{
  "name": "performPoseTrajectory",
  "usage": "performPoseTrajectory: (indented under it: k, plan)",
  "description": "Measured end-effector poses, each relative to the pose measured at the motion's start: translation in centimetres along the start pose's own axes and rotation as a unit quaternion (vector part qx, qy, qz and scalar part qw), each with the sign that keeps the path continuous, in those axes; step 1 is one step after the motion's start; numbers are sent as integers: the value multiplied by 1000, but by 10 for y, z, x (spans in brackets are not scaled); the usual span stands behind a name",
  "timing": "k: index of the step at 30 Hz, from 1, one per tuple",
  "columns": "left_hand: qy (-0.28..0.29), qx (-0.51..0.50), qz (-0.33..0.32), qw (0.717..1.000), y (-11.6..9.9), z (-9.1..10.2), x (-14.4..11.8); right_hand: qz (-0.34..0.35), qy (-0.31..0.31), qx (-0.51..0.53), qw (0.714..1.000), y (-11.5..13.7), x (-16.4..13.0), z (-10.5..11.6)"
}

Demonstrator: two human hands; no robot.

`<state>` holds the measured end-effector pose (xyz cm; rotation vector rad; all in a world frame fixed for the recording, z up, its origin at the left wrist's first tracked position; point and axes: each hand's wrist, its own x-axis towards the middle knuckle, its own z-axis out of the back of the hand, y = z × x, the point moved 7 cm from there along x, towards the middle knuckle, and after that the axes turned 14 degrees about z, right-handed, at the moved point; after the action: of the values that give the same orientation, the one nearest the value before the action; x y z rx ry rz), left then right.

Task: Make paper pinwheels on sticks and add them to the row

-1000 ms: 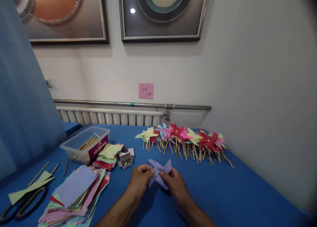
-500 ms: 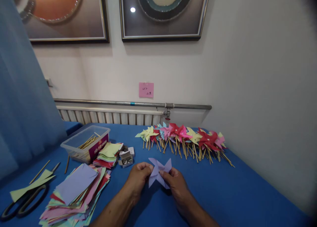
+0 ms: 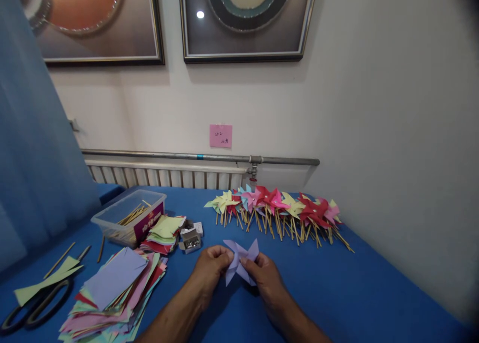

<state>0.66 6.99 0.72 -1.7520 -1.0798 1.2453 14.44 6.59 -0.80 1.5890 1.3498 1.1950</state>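
Lilac paper, folded into a pinwheel head (image 3: 239, 260), sits between both hands just above the blue worktop (image 3: 337, 293), near its front middle. The left hand (image 3: 210, 270) pinches the paper's left side, its grip closed on it with thumb and fingertips; the right hand (image 3: 262, 275) has its grip closed on the lower right side in the same way. Against the frame half a second before, the hands and paper have hardly shifted; the lower left blade now hangs a little further down.

Behind the hands a row of finished pinwheels (image 3: 277, 210) lies along the far edge, well apart from them. A small box of pins (image 3: 190, 242) stands just left of the left hand, with a stack of coloured squares (image 3: 162, 233) and a clear plastic tub of sticks (image 3: 129, 218) beyond it. A larger spread of coloured paper sheets (image 3: 112, 288) reaches the near left edge, and scissors (image 3: 33, 305) lie at the far left. To the right of the hands the blue cloth runs bare to the wall (image 3: 404, 158).
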Motion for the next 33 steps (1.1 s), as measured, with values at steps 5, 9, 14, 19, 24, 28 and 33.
performPoseTrajectory:
  k: [5,9,14,19,24,28,33]
  plan:
    - [5,2,7,1000,0,-3,-1,-1,3,22,1000,3,-2,-5]
    - [4,0,7,1000,-1,-3,-3,3,3,17,1000,3,-2,-5]
    - [13,-3,17,1000,4,-3,0,10,8,15,1000,1,-1,-4]
    - [6,3,13,1000,5,-2,2,8,13,15,1000,-1,0,-4]
    - [-52,32,-32,998,-7,7,0,25,14,-25,999,-4,4,3]
    - [-146,126,-149,970,-28,13,-15,91,21,-146,985,11,5,6]
    - [-187,302,-358,863,-50,-4,-50,155,58,-277,947,33,-4,-3]
